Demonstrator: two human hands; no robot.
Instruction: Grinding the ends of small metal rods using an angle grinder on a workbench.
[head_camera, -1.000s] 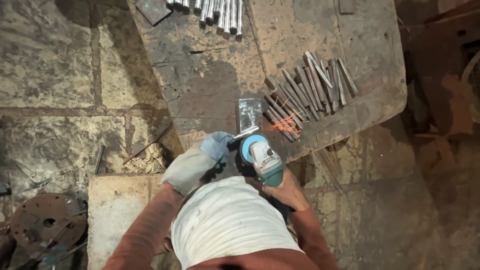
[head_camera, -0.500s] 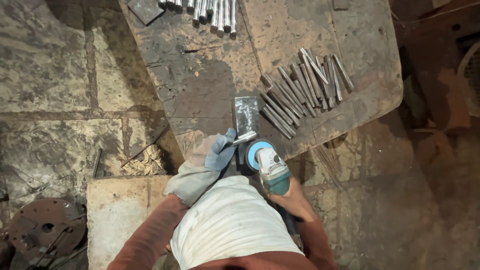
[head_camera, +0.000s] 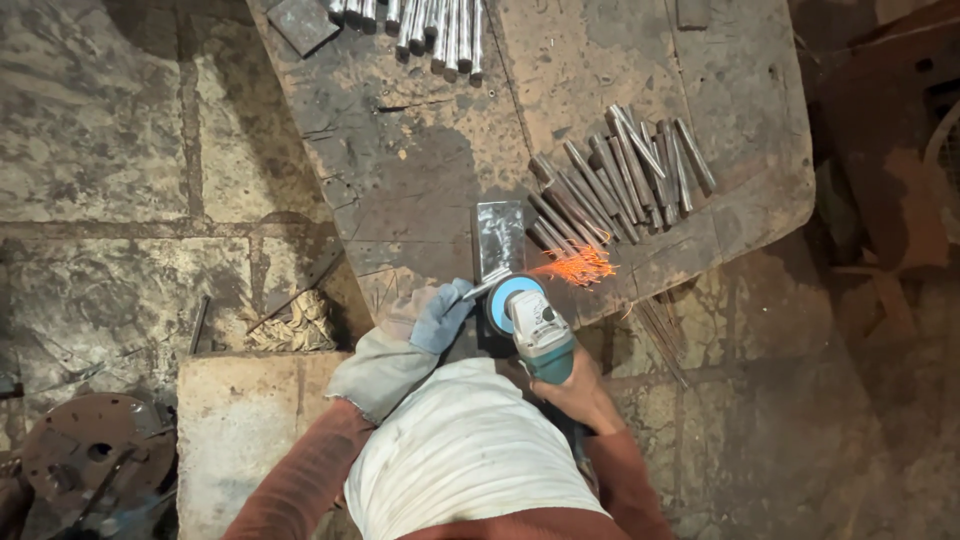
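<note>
Angle grinder (head_camera: 533, 325) throws orange sparks (head_camera: 578, 266) as the right hand (head_camera: 578, 392) grips it, while the gloved left hand's (head_camera: 425, 322) fingers pinch a thin metal piece (head_camera: 484, 290) against the surface (head_camera: 420, 170).

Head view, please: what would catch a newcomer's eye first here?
The orange sparks spraying right from the teal grinder, held in the right hand at the bench's near edge. The gloved left hand holds a short metal rod to the disc. A heap of cut rods lies just beyond.
</note>
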